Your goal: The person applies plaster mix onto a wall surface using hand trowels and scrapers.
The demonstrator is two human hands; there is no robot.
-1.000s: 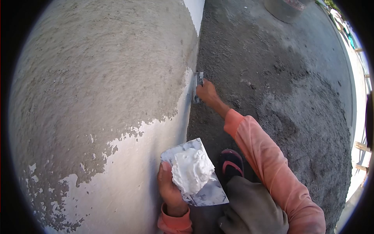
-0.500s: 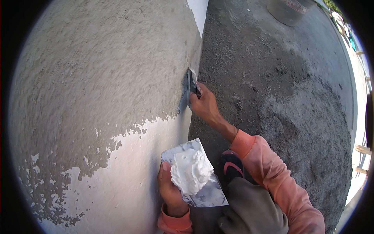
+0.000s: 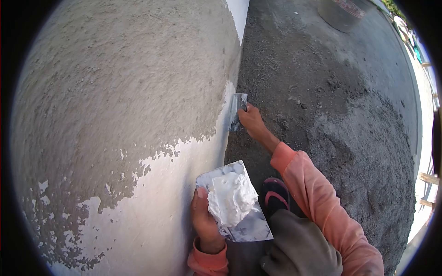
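The left hand [image 3: 205, 221] gripped a board [image 3: 252, 230] bearing white paste [image 3: 232, 198], at six o'clock; the right hand [image 3: 252, 120] grasped a flat blade [image 3: 235, 108] at twelve o'clock from it, beside the nine-o'clock wall [image 3: 115, 110].

Beneath the putty board [image 3: 255, 234], the fingers of the left hand [image 3: 205, 223] were hidden, and the white putty [image 3: 232, 200] covered much of its face. The right hand [image 3: 252, 120] concealed the grip of the flat trowel [image 3: 235, 109]. The trouser leg [image 3: 304, 248] blocked part of the flip-flop [image 3: 276, 181]. The bottom edge cut off both salmon sleeves [image 3: 327, 207], the top edge the bucket [image 3: 340, 16]. Small items at the upper right [image 3: 405, 32] were too blurred to identify.
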